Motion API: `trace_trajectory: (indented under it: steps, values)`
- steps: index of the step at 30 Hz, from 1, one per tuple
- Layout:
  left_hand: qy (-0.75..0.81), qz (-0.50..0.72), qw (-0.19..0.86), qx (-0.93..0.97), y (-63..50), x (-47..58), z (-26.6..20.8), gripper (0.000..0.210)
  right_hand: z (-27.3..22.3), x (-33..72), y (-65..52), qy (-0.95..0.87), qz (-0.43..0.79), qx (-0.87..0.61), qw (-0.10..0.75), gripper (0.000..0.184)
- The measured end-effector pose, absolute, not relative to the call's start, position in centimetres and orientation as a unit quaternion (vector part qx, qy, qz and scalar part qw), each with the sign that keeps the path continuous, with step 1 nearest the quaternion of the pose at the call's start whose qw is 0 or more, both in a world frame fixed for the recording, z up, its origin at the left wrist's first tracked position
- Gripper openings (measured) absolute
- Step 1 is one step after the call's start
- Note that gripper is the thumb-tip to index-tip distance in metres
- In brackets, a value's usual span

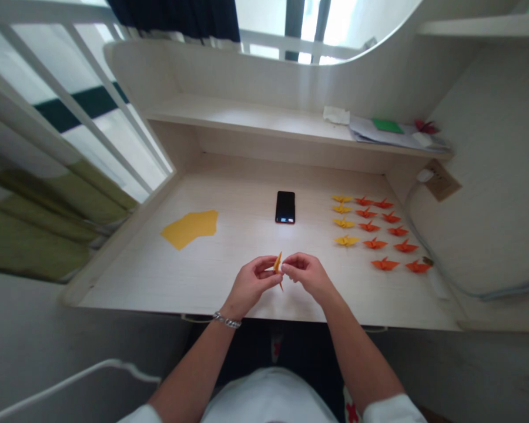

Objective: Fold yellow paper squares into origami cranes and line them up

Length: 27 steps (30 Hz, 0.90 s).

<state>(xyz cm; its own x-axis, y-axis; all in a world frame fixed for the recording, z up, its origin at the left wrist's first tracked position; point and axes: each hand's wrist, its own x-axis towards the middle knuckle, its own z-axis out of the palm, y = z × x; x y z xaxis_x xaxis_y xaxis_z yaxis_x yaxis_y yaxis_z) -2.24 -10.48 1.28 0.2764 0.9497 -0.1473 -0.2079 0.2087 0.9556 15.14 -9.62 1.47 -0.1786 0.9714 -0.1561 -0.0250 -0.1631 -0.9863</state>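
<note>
At the left of the bench [242, 176], flat yellow sheets [189, 229] overlap unevenly; a brushing sleeve or draught could slide them apart, since nothing visible weighs them down. Next comes the left hand [250, 282], a chain bracelet [227, 320] at its wrist, pinching a small folded paper [277, 263] between thumb and fingers, above the bench near its front edge. The paper is narrow and stands nearly upright, with a thin point showing below the fingers. Too hard a squeeze would probably crush its creases, and an uneven pull could tear it or bend a point. Farther back lies a dark phone [285, 207], well apart from both hands. The right hand [306, 271] has its thumb and fingertips drawn together at the paper's right side; whether they grip a flap cannot be told. To the right stand yellow birds [346, 241], then orange birds [385, 264], in close rows; a forearm sweeping that way might topple several. At the far right, a tug on the cable [445, 279] could disturb the nearest orange ones.
</note>
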Motion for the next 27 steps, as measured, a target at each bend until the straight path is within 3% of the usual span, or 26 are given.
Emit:
trace_trajectory:
  steps: [13,20,27]
  values:
    - [0.388,0.426,0.678,0.456,-10.3,-2.3,1.5,0.047,1.3,14.8,-9.8,-0.521,0.584,-0.468,0.410,0.033]
    - [0.376,0.449,0.722,0.367,-10.4,-2.0,1.2,0.044,1.7,14.6,-10.5,-0.539,0.548,-0.482,0.421,0.031]
    - [0.354,0.499,0.728,0.310,-10.2,-1.6,0.7,0.027,1.5,13.5,-11.4,-0.487,0.600,-0.458,0.439,0.039]
